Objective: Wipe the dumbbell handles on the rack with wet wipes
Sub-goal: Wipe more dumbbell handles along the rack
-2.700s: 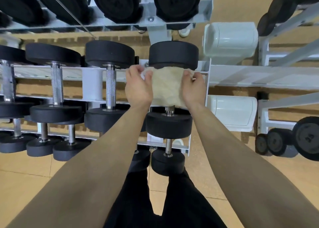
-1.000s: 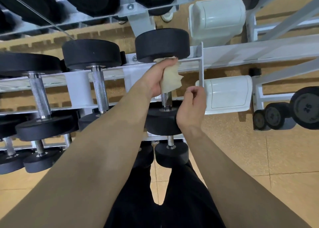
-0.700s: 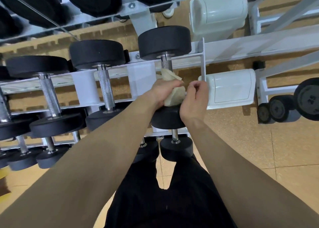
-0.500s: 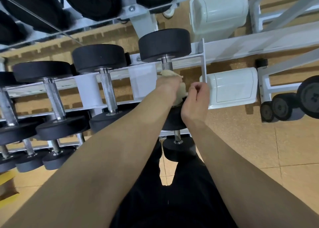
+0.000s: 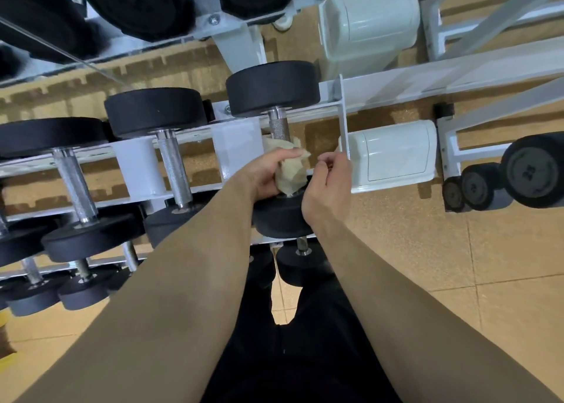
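The left hand (image 5: 262, 173) has its grip closed round the wet wipe (image 5: 290, 173), bunched about the near end of the handle (image 5: 279, 125) of the end dumbbell (image 5: 273, 88) on the rack (image 5: 396, 82). The handle's long axis runs away from the person, and its bare knurled length lies beyond the grip. The right hand (image 5: 331, 183) sits just beside the handle, fingers curled. Whether it pinches the wet wipe cannot be told. Wet wipe and hands hide the handle's near end.

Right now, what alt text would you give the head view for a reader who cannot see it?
The left hand grips a beige wet wipe wrapped round the handle of the end dumbbell on a white rack, seen from above. The right hand hovers beside it, fingers curled; more black dumbbells sit to the left.
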The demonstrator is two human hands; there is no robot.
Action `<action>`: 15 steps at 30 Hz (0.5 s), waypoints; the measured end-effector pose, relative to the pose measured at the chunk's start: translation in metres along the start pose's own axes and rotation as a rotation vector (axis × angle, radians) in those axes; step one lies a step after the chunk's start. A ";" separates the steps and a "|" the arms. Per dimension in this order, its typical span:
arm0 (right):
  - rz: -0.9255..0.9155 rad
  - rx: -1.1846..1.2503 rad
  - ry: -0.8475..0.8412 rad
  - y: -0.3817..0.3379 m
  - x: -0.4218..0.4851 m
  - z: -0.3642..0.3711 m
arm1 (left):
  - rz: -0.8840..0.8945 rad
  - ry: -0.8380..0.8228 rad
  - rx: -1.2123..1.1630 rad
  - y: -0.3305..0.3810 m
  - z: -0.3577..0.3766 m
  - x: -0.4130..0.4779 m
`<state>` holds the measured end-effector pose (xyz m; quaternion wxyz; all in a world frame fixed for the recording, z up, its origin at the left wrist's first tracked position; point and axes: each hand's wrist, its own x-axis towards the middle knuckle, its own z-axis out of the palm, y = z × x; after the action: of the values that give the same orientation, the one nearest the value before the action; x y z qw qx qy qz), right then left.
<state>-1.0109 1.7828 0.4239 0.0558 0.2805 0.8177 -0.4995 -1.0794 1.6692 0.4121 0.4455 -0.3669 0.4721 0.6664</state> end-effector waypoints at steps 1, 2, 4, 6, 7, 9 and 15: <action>0.006 -0.008 -0.004 -0.001 -0.001 0.000 | 0.001 0.028 0.044 -0.003 0.002 -0.003; 0.010 -0.015 -0.002 -0.001 -0.001 -0.001 | 0.021 0.089 0.076 -0.004 0.007 -0.006; 0.013 -0.029 -0.002 -0.003 -0.001 -0.003 | 0.092 0.293 0.171 -0.007 0.020 -0.007; 0.022 -0.031 -0.008 -0.004 -0.002 -0.003 | 0.153 0.521 0.332 -0.013 0.032 -0.005; 0.027 -0.033 -0.011 -0.004 -0.002 -0.004 | 0.141 0.592 0.352 -0.013 0.038 -0.006; 0.023 -0.033 -0.006 -0.003 -0.002 -0.003 | 0.140 0.596 0.289 -0.009 0.042 -0.014; 0.005 -0.012 0.016 -0.002 -0.002 -0.002 | 0.256 0.406 0.136 0.053 0.031 0.013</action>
<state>-1.0094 1.7833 0.4275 0.0523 0.2863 0.8204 -0.4921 -1.1354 1.6942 0.4252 0.2771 -0.3994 0.6383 0.5968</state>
